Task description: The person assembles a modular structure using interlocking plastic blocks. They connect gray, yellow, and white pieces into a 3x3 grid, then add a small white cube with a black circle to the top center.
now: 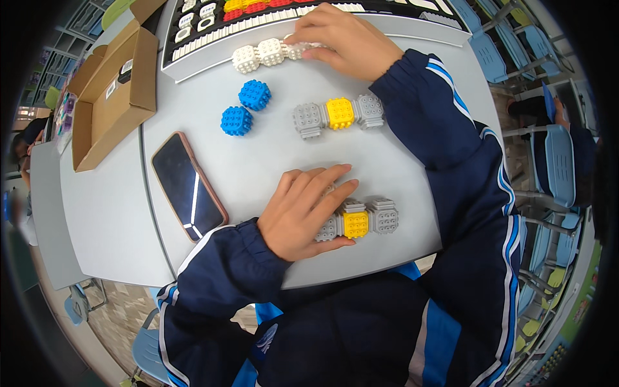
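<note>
Near the table's front edge, my left hand (303,209) is closed over the left part of a studded block assembly (356,224), one yellow cube among grey pieces. Its fingers hide part of the grey. At the back, my right hand (354,45) pinches the right end of a row of white studded blocks (270,51) with thumb and fingers. Between my hands lies a second assembly (340,113), a yellow cube with a grey piece on either side. Left of it, two blue studded blocks (255,95) rest on the table, close together.
Behind the white blocks stands a wide white tray (412,29) holding sorted white, yellow and red pieces. A phone (190,187) lies to the left, over the seam between tables. An open cardboard box (116,103) sits at the far left. Blue chairs (560,164) stand at the right.
</note>
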Motion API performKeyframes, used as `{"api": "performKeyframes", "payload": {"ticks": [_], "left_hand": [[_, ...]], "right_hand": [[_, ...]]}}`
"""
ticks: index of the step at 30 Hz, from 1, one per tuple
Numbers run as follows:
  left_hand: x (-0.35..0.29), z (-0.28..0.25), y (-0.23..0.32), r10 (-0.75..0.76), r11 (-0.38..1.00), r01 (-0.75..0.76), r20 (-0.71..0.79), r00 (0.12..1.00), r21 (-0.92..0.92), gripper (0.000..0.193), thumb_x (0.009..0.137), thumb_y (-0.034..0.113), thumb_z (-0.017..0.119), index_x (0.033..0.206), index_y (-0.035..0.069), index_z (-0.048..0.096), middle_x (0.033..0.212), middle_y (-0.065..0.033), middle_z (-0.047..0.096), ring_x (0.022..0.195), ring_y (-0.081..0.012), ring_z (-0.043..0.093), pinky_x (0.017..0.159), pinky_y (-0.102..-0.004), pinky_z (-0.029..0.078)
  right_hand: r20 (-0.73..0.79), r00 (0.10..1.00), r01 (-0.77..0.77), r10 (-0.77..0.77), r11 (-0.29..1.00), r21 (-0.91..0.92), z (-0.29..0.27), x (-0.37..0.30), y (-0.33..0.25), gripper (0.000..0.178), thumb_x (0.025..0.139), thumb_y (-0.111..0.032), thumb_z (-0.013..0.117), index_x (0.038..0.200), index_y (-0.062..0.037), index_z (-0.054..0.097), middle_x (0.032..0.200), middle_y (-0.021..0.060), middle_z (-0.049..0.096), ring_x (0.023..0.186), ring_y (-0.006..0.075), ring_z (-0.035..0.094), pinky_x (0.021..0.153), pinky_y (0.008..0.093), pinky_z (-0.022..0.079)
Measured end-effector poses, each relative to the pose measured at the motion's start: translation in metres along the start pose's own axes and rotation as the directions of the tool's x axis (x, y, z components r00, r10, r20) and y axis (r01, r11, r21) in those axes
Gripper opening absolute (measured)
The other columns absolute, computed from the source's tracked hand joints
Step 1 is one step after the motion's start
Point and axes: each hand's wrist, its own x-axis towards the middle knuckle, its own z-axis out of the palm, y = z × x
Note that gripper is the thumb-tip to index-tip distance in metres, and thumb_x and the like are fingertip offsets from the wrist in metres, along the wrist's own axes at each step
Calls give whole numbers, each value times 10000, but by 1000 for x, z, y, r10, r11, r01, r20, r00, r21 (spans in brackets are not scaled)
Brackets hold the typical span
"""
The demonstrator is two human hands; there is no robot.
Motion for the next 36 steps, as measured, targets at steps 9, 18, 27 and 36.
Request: {"api": "performKeyframes", "payload": {"ticks": [9, 18, 27, 36], "left_hand": [[1, 1, 1, -58, 997, 53, -95, 994, -48, 984, 589, 296, 953, 1415, 15, 501, 1435, -210, 529, 1124, -343, 575, 938, -415, 439], [0, 5, 0, -112, 993, 109, -73, 991, -55, 1066, 583, 275, 954, 1472, 13, 427, 1452, -219, 505, 1150, -353, 566, 971, -422, 427], [3, 7, 4, -156, 986, 147, -127, 980, -77, 1006, 602, 257, 936, 1450, 12, 454, 1417, -177, 520, 1115, -342, 554, 946, -415, 450], [3, 10, 5, -165, 986, 161, -124, 979, -37, 961, 594, 259, 947, 1405, 9, 496, 1279, -155, 605, 1107, -337, 561, 972, -424, 453]], "right_hand": [[-45, 999, -16, 20, 996, 84, -44, -57, 35, 221, 894, -162, 712, 1104, -94, 723, 1125, 73, 714, 1073, 286, 652, 956, 384, 516], [27, 937, -344, 348, 908, 240, -104, -165, -51, 260, 846, -79, 747, 1106, -78, 753, 1127, 116, 698, 1015, 297, 669, 922, 369, 528], [116, 982, -188, 149, 840, 509, -74, -133, -109, 205, 820, -100, 774, 1024, -112, 781, 1113, 42, 687, 972, 236, 648, 898, 345, 484], [193, 966, -256, 173, 758, 599, -77, -134, -113, 166, 859, -121, 755, 1020, -100, 788, 1096, 18, 700, 998, 190, 666, 955, 331, 447]]}}
